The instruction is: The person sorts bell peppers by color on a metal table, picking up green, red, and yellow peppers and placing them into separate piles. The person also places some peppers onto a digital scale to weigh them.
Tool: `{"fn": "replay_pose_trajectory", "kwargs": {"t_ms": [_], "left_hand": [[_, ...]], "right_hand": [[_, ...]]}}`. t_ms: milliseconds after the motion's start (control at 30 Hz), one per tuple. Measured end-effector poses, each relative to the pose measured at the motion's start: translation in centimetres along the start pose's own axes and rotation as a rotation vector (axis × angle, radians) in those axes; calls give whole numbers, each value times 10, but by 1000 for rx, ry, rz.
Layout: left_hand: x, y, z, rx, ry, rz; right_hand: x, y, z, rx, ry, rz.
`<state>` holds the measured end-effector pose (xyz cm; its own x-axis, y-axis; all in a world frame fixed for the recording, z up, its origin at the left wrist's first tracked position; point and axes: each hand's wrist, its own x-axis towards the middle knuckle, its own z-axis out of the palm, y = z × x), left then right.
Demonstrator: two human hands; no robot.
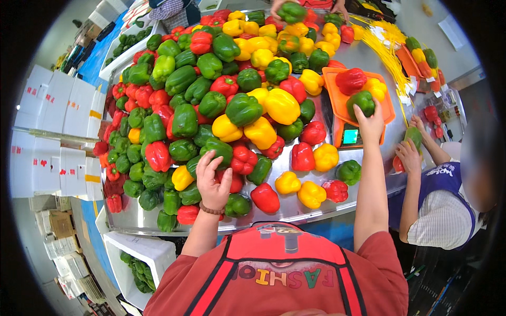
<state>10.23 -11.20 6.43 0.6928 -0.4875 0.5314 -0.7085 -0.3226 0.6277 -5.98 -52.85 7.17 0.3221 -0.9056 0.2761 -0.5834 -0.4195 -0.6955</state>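
Observation:
My right hand (372,124) is closed round a green bell pepper (361,104) at the orange weighing tray (389,111). In that tray lie a red bell pepper (351,81) and a yellow bell pepper (376,89). The tray is on an orange scale with a lit green display (350,136). My left hand (214,185), with a beaded bracelet at the wrist, is over the near side of the pepper heap, fingers apart. Its fingertips are next to a green bell pepper (217,151), and a red bell pepper (243,160) lies just to the right. Whether they touch is unclear.
Mixed peppers cover much of the metal table (337,209). At right, a co-worker (443,200) handles packed peppers beside yellow ties (383,51). Another person's hand holds a green pepper (291,12) at the far side. White foam boxes (118,247) stand along the left.

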Motion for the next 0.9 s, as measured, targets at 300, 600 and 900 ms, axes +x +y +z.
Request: {"fn": "replay_pose_trajectory", "kwargs": {"t_ms": [300, 600, 900], "left_hand": [[-48, 47, 36, -397, -449, -168], [-46, 46, 47, -318, -568, -222], [-47, 37, 43, -196, -479, -125]], "right_hand": [[-202, -65, 1, 612, -787, -147], [-193, -28, -29, 519, -631, -3], [-157, 79, -74, -47, -203, 96]]}}
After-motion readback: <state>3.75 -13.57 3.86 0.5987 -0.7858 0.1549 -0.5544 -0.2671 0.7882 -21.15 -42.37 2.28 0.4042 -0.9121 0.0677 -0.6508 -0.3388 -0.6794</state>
